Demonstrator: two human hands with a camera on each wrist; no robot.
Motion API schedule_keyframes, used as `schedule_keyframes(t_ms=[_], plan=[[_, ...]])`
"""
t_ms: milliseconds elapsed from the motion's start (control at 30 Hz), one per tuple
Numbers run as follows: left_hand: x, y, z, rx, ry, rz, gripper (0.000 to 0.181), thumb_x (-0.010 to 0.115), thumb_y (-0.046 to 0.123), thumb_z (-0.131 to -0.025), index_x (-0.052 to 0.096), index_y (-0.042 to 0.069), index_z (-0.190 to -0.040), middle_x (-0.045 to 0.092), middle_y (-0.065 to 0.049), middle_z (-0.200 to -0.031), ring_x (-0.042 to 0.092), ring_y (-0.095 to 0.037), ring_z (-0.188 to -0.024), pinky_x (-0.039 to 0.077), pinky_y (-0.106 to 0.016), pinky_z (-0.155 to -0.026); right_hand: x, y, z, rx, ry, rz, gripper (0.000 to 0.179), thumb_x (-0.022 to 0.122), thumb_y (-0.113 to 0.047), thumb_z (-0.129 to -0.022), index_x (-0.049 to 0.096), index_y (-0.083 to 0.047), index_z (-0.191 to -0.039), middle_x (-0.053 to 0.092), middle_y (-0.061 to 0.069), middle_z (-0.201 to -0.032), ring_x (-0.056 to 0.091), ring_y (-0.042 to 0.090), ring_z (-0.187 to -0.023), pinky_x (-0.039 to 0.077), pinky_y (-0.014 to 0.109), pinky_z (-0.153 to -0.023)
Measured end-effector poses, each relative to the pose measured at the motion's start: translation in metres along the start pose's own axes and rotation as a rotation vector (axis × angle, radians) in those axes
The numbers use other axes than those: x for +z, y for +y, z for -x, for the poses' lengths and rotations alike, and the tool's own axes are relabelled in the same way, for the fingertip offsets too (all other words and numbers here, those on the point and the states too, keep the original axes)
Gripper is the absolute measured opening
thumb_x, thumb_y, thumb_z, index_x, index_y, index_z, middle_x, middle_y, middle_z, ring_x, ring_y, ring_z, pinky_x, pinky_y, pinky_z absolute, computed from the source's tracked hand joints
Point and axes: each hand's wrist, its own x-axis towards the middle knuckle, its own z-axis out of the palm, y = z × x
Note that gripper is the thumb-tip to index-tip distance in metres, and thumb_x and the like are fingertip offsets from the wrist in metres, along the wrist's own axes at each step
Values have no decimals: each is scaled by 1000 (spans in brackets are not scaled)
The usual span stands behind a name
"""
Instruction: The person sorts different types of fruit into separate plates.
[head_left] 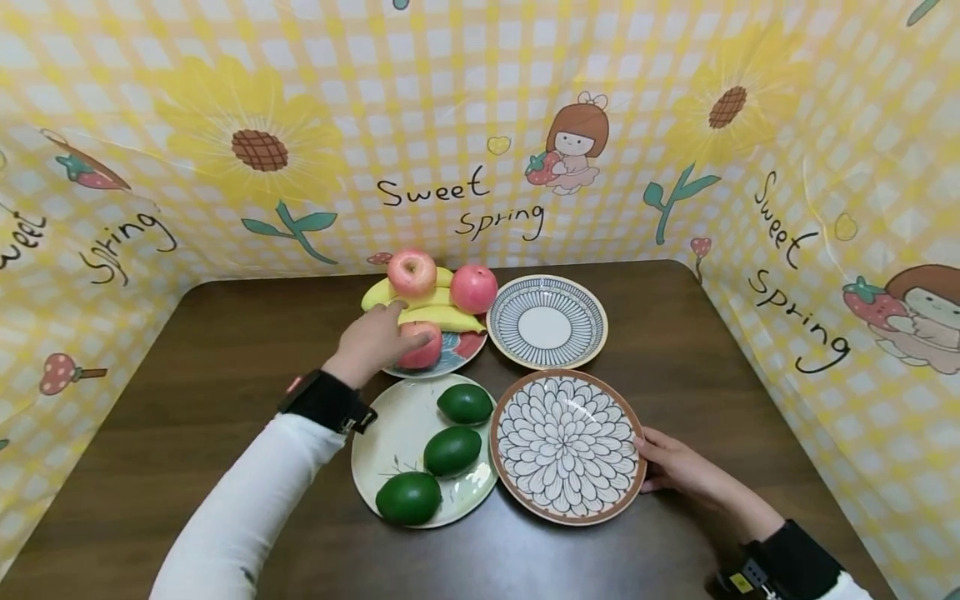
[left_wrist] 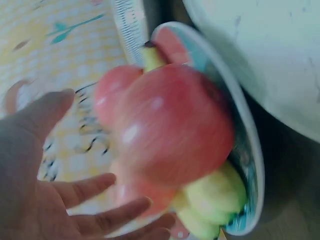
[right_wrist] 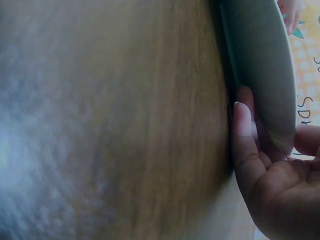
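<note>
My left hand (head_left: 372, 337) is at the near apple (head_left: 422, 347), thumb and fingers spread around it; in the left wrist view the fingers (left_wrist: 90, 192) stand apart beside the big apple (left_wrist: 175, 125). That apple lies on a colourful plate (head_left: 468, 348) with bananas (head_left: 442, 318) and two more apples, one pink-red (head_left: 474, 289), one paler (head_left: 412, 272). My right hand (head_left: 678, 467) holds the right edge of a brown-rimmed petal-patterned plate (head_left: 566, 447), thumb on the rim. In the right wrist view its fingers (right_wrist: 243, 120) are under the plate (right_wrist: 270, 70).
Left of the petal plate, a cream plate (head_left: 397, 417) bears three green, avocado-like fruits (head_left: 453, 452). Behind is a blue-striped plate (head_left: 547, 323). The plates stand close together on the dark wooden table (head_left: 225, 367), with a yellow checked cloth (head_left: 360, 100) at its back and sides.
</note>
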Motion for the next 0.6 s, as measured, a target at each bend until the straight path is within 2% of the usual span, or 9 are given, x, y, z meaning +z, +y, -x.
schedule_keyframes(t_ms=[100, 200, 367, 500, 600], plan=[[12, 4, -12, -88, -21, -81, 80, 58, 58, -97, 48, -4, -145, 58, -33, -134, 62, -47, -120, 54, -61, -94, 3, 2, -1, 1, -1, -14, 66, 33, -30, -113, 9, 18, -153, 63, 15, -120, 65, 9, -97, 59, 29, -80], [19, 5, -20, -121, -25, -91, 77, 57, 58, -98, 51, -5, -142, 59, -32, -135, 63, -46, -120, 54, -60, -95, 3, 0, -2, 1, 4, -16, 66, 34, -30, -113, 10, 17, -153, 64, 12, -117, 65, 10, -96, 58, 29, -79], [22, 7, -30, -67, -51, -16, 73, 56, 54, -99, 53, -4, -142, 60, -29, -139, 61, -43, -127, 51, -55, -103, 1, 0, 0, 13, 25, -3, 64, 34, -30, -113, 14, 16, -152, 64, 9, -112, 65, 10, -95, 58, 28, -79], [22, 7, -33, -27, -83, 22, 71, 56, 50, -99, 51, -5, -144, 58, -30, -142, 58, -43, -131, 48, -53, -109, 1, 0, 0, 17, 33, 8, 63, 34, -31, -113, 17, 15, -152, 64, 8, -111, 65, 10, -94, 58, 28, -79], [21, 8, -32, 8, -119, 39, 68, 56, 42, -98, 49, -6, -145, 59, -29, -139, 59, -41, -125, 47, -51, -108, 0, 1, 0, 13, 35, 10, 62, 34, -30, -113, 17, 16, -152, 64, 9, -110, 65, 10, -94, 58, 29, -78]])
